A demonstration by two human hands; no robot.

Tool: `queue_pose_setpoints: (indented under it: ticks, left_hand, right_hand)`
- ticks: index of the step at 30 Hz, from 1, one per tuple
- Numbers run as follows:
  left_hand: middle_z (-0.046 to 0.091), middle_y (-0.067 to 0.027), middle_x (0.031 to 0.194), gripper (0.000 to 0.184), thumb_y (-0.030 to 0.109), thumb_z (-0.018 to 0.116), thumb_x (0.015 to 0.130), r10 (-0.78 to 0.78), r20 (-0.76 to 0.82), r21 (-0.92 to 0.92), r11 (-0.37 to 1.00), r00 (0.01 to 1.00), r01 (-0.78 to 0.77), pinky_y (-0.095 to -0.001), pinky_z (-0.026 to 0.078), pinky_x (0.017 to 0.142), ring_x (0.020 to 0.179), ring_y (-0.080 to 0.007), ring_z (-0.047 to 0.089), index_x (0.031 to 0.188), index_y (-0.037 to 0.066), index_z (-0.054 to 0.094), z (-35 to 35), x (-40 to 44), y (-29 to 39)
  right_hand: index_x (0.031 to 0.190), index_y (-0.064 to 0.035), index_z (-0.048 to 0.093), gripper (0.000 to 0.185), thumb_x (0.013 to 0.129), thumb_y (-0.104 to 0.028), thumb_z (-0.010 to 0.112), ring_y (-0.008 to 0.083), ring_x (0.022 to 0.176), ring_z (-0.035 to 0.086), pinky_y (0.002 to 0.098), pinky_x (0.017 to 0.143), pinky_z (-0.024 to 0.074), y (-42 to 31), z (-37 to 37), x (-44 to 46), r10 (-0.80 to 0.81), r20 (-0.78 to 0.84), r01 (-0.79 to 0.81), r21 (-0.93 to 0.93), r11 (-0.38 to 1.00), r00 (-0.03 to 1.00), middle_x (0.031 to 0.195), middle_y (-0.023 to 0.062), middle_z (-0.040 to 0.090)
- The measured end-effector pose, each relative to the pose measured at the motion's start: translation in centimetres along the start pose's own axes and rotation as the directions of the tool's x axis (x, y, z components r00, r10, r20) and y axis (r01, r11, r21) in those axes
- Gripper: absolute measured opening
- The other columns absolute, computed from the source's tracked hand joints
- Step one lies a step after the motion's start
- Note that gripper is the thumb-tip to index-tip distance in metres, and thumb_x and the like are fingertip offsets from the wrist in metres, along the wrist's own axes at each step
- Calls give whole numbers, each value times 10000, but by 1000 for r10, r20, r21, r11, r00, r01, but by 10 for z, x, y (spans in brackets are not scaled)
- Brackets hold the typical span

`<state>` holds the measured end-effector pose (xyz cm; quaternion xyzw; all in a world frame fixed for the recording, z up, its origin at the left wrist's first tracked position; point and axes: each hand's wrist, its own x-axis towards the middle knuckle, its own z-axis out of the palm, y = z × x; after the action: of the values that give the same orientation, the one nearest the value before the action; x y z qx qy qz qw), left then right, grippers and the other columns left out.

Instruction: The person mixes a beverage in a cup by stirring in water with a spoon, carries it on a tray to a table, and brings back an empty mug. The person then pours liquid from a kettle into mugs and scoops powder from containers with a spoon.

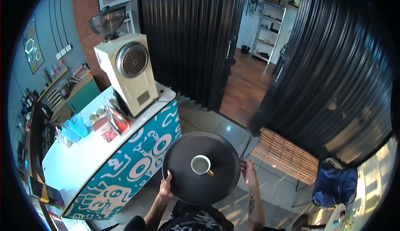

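Observation:
A round dark tray (183, 152) is held level in front of my body. Near its middle stands a white cup (201, 165) with a gold-coloured handle and pale liquid inside. My left hand (166, 185) grips the tray's left edge, thumb on top and the other fingers hidden underneath. At the right edge, my right hand (248, 170) is beside the rim with its fingers partly spread; whether it touches the tray is unclear.
To the left a white counter (62, 162) with a patterned teal front holds a cream grinder (129, 77), blue cups (76, 127) and packets. Ahead, black folding doors (187, 43) flank an opening. A slatted wooden bench (285, 156) and a chair (335, 185) stand right.

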<state>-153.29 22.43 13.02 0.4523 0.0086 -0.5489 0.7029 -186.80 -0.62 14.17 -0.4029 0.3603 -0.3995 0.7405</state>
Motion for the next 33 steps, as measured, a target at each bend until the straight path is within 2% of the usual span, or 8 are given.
queue_pose_setpoints:
  ticks: [5,7,11,18,22,24,26,33]
  left_hand:
    - [646,-139,1249,493,367,530,1046,2,-45,-102,995,999,-7,-461,586,884,1088,-283,669,1369,-4,514,70,65,8]
    - [647,-149,1242,492,366,521,1050,2,-38,-110,994,999,-7,-469,586,881,1081,-291,671,1368,-10,512,104,97,9]
    - [638,-155,1252,485,361,493,1061,6,-107,6,1000,994,-6,-485,581,881,1094,-311,662,1370,-12,502,177,181,10]
    - [623,-151,1291,491,370,489,1061,-98,86,-113,988,992,107,-470,551,940,1111,-307,648,1375,-7,498,261,335,14]
    - [631,-131,1276,464,352,499,1060,-102,-45,-138,986,994,95,-477,563,921,1102,-296,653,1371,8,505,313,385,44]
    - [636,-126,1263,462,354,507,1058,-85,-27,-169,983,996,79,-489,573,895,1097,-291,655,1368,12,507,317,421,53]
    - [633,-118,1266,498,388,538,1041,-82,-92,-175,982,992,65,-485,582,868,1087,-282,658,1375,21,502,320,452,68]
    - [628,-122,1306,465,363,532,1041,43,-371,-209,970,928,-129,-495,516,991,1160,-309,627,1391,58,518,369,558,153]
  right_hand:
    - [936,-112,665,433,1045,-471,450,206,663,644,394,587,523,127,-144,117,-22,-156,-66,-538,840,987,737,26,670]
    - [958,-123,634,281,1014,-345,470,304,678,618,432,628,512,243,-256,115,-140,-157,-166,-984,-58,978,829,141,649]
    - [971,-120,644,260,1006,-333,499,272,741,634,415,696,534,184,-249,52,531,-623,-808,-330,488,575,860,116,648]
    - [993,-114,660,226,992,-310,549,216,851,663,385,813,574,114,-232,66,665,-532,-633,279,722,524,912,73,646]
    - [1140,-81,622,286,1035,-321,508,209,951,674,404,857,576,63,-285,312,272,-213,-268,48,962,938,1058,116,680]
    - [1312,-81,574,453,1053,-438,473,236,1128,619,385,988,478,-11,-212,445,36,-379,49,213,976,925,1232,97,664]
    - [1430,-59,500,571,1058,-486,431,234,1332,491,375,1142,342,-109,-149,578,250,-118,-245,62,968,961,1465,90,517]
    - [1505,-62,419,705,993,-533,537,241,1495,258,391,1214,172,-259,87,791,95,566,123,-335,934,819,1567,115,392]
